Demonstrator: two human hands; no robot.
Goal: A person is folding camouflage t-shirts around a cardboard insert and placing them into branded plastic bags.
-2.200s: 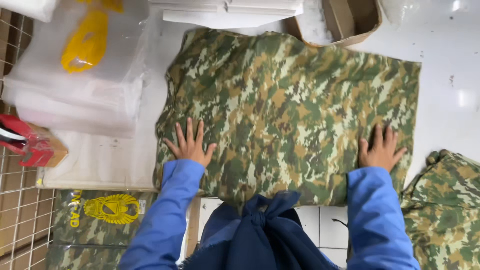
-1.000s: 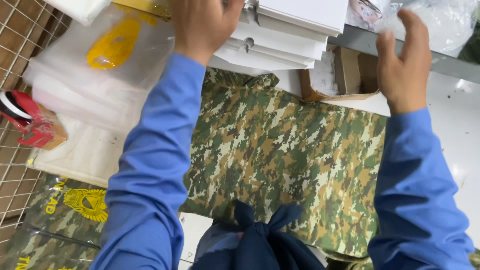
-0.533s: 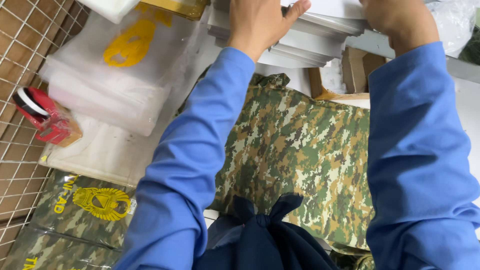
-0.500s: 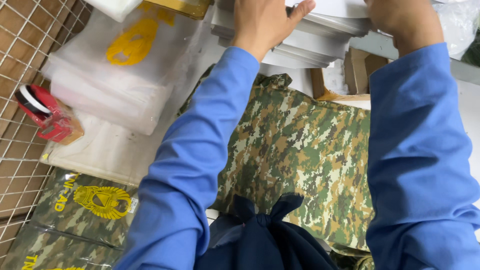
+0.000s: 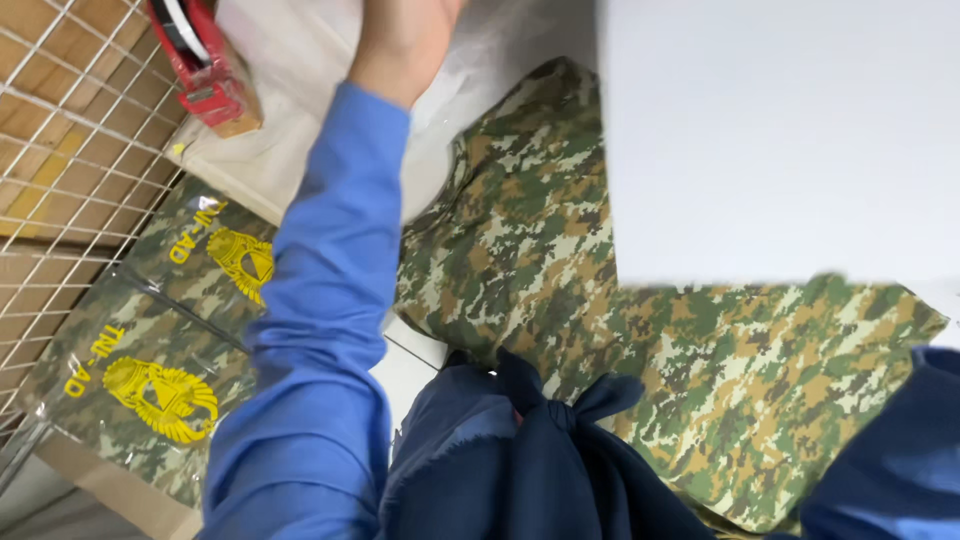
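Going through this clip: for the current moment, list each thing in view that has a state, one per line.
camouflage garment: spread flat on the table, partly covered by the white sheet
white sheet: lifted close to the camera, blurred
packaged camouflage garments: sealed in clear bags, stacked
tape dispenser: lying untouched
left hand: raised, grip cut off by the frame

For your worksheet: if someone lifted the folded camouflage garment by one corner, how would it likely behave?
The camouflage garment would probably flop and unfold, since it is soft cloth lying in loose wrinkles. It likely would not roll or slide far: it lies flat and matte. It looks fairly light, though folded layers add some weight.
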